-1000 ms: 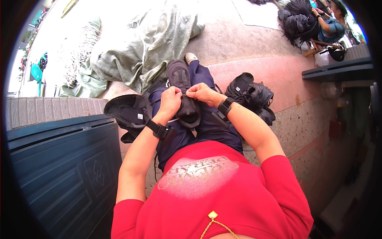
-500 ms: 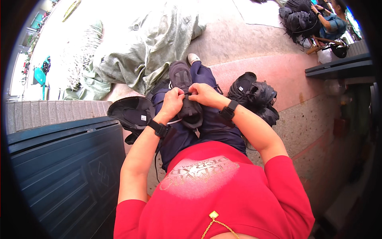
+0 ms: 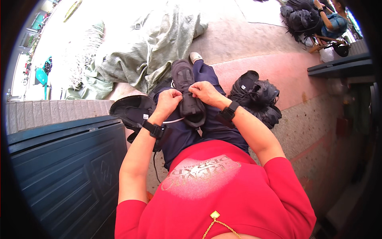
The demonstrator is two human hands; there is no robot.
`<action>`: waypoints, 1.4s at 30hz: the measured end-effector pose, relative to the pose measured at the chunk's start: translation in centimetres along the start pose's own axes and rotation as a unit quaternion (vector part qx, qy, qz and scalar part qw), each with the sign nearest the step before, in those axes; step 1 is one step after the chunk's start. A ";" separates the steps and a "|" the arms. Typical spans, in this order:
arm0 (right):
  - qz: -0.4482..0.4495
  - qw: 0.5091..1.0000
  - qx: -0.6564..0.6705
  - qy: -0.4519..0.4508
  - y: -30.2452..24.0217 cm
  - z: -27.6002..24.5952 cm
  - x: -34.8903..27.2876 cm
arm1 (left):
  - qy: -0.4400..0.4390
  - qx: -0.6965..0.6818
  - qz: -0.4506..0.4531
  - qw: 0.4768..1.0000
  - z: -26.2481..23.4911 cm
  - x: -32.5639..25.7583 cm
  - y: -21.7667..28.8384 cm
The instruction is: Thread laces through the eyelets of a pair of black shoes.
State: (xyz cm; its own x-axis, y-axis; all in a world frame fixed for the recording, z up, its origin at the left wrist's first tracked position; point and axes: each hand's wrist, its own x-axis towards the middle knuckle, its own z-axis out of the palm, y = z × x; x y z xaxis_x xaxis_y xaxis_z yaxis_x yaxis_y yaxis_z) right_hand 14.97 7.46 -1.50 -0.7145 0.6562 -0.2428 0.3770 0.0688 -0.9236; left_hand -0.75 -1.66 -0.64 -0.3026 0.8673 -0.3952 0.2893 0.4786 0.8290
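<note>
A black sneaker [image 3: 193, 109] rests on my lap, its toe pointing away from me and its opening nearest my body. At its left edge, my left hand [image 3: 168, 101] is closed in a pinch by the lacing. My right hand [image 3: 203, 92] reaches over the upper from the right, thumb and finger pinched on the shoelace. The lace is dark and thin, so its ends are hard to make out. Another black shoe [image 3: 133, 109] lies beside my left thigh, with a pale label inside it.
Several black shoes [image 3: 258, 95] are heaped right of my leg. A grey-green woven sheet [image 3: 131, 59] covers the ground ahead, with pale cords [image 3: 85, 57] on its left. Blue panel doors [image 3: 71, 171] stand at left. Far right, a person [image 3: 336, 24] sits by dark shoes.
My hands have drawn apart: the left has moved off to the left of the sneaker, the right stays over its lacing. The view has shifted slightly.
</note>
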 end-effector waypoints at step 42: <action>-0.134 0.974 -0.184 0.007 0.2 -0.4 -1.4 | 0.037 0.055 0.027 0.997 2.9 0.6 1.0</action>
State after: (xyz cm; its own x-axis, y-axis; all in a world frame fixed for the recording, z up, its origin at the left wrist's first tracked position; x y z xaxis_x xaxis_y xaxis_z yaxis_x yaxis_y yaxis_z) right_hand 16.25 6.87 -1.19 -0.8090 0.5877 -0.0008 0.3653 0.5017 -0.7841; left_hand 1.95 -0.26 -1.25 -0.3491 0.8820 -0.3166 0.4041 0.4465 0.7983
